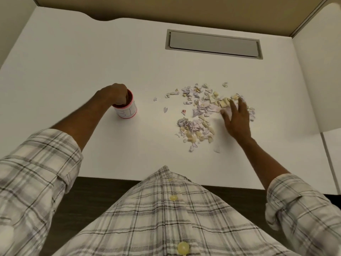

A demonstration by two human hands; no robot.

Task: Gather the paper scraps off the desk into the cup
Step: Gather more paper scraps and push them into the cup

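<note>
Our left hand (112,94) sits on top of the cup (127,112) at centre left of the frame. Its fingers curl down over the rim into the mouth, and we cannot tell whether they pinch paper or grip the rim. The cup is light and stands upright with nothing bracing its wall. If we lift that hand carelessly, a finger hooked on the rim could tip the cup and spill its contents back across the desk (92,61).

Our right hand (237,119) is at centre right with its fingers spread wide and straight, flat over the right edge of the paper scraps (200,106), holding nothing. The scraps lie well apart from the cup, in a loose heap with a few strays (165,109) on the side nearer the cup. A fast sweep from here would probably scatter the thin pieces further or push some off the near edge. Anything we pick up also has a long way to travel and could flutter down before it reaches the cup.

The cup is the only container. It has a pink rim and base, a dark red inside and a white label with handwritten letters. Our hand covers most of the mouth, so we cannot see what is in it.
</note>
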